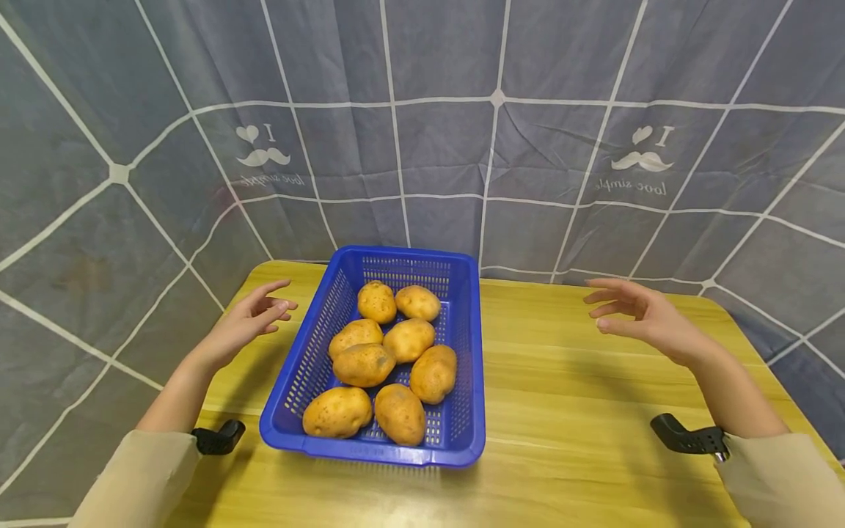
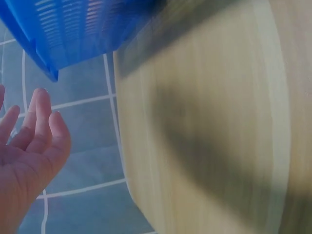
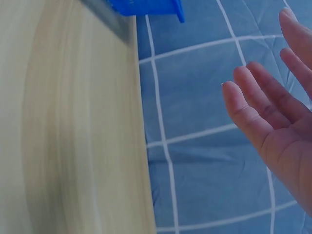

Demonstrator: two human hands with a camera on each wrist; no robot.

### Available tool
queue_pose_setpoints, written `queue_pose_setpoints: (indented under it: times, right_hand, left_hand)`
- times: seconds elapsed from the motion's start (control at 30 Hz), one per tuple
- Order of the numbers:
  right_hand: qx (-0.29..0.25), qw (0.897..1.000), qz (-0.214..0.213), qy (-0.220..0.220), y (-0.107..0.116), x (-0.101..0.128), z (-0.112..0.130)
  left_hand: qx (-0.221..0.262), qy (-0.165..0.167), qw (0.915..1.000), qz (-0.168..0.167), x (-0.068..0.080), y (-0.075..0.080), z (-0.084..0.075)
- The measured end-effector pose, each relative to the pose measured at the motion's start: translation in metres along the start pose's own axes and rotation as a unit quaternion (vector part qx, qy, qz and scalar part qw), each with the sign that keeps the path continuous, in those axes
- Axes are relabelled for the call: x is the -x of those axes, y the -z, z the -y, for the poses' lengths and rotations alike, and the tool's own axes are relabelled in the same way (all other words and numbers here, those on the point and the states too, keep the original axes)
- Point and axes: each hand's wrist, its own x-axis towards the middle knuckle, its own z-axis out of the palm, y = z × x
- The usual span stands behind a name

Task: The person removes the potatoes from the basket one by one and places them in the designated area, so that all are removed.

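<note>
A blue plastic basket (image 1: 480, 352) with slotted walls stands on the wooden table, left of the middle in the head view. Several yellow-brown potatoes (image 1: 409, 340) lie inside it. My left hand (image 1: 254, 315) hovers just left of the basket, fingers loosely bent and holding nothing. In the left wrist view that hand (image 2: 34, 151) appears below the basket's edge (image 2: 53, 48), apart from it. Well to the right of the basket, my right hand (image 1: 634, 315) is held above the table, its fingers relaxed and nothing in them. The right wrist view shows this hand (image 3: 278, 122) palm visible.
The yellow wood-grain table (image 1: 548, 411) has rounded far corners. Behind it and along the left side hangs a grey curtain (image 1: 442, 154) with white grid lines. Each wrist carries a black strap mount (image 1: 218, 438).
</note>
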Motion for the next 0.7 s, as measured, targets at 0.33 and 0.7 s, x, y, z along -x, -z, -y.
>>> queue_pose_setpoints:
  times: [0.33,0.7]
  right_hand:
    - [-0.046,0.998,0.037,-0.003,-0.017,-0.039,0.013]
    - [-0.066,0.996,0.060,-0.009,-0.039,-0.074,0.019]
  left_hand:
    - [0.043,0.010,0.9990,-0.007,-0.014,-0.010,0.001]
    - [0.053,0.027,0.9982,-0.009,-0.024,-0.015,-0.001]
